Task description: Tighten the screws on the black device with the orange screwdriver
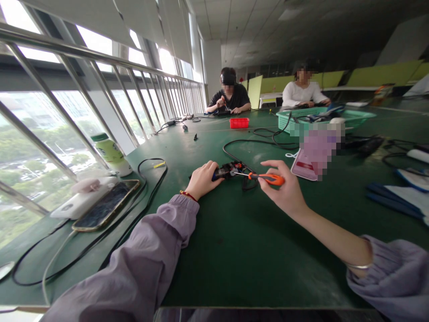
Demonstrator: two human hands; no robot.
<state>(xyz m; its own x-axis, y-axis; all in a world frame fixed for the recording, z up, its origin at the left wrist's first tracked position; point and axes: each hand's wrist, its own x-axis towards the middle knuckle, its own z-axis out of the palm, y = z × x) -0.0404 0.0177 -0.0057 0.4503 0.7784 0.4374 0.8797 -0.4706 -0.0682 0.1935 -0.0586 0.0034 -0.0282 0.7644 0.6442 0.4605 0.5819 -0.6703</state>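
My left hand (204,180) is closed around the near end of a dark corded device (229,170), pressing it onto the green table. Reddish and black inner parts show at its far end, but its exact kind is not clear. My right hand (283,188) holds an orange-and-black screwdriver (273,179) by the handle, forefinger lifted off. The screwdriver points left, its shaft reaching the exposed parts of the device; whether the tip touches a screw is too small to see. A black cable (231,144) runs from behind the device toward the back.
On the left lie a phone (105,205), a white power bank (83,197), a green-white bottle (112,154) and loose cables. Further back stand a red basket (239,123) and a turquoise basket (284,122). Right are a propped phone (306,165) and gloves (402,199). Two people sit opposite.
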